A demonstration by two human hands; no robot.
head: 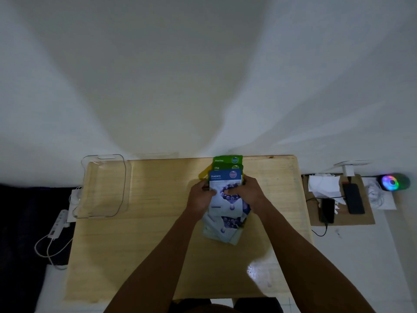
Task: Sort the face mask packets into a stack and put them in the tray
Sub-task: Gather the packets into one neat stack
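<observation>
A fanned bundle of face mask packets lies on the wooden table [140, 245], right of centre. A blue Blueberry packet [223, 177] is on top; green Olive [225, 167] and Aloe Vera [226, 159] packets stick out behind it, and a yellow packet [203, 175] pokes out at the left. More blue packets [225, 227] spread below. My left hand [199, 196] grips the bundle's left edge and my right hand [247, 193] grips its right side, thumb over the top packet. The clear plastic tray [124, 190] sits at the table's far left corner with nothing seen in it.
A white power strip [59, 223] with cables lies on the floor to the left. On the right, a cardboard sheet [361, 219] holds two phones [353, 198] and crumpled paper. A glowing round gadget [393, 182] sits further right. A white wall rises behind the table.
</observation>
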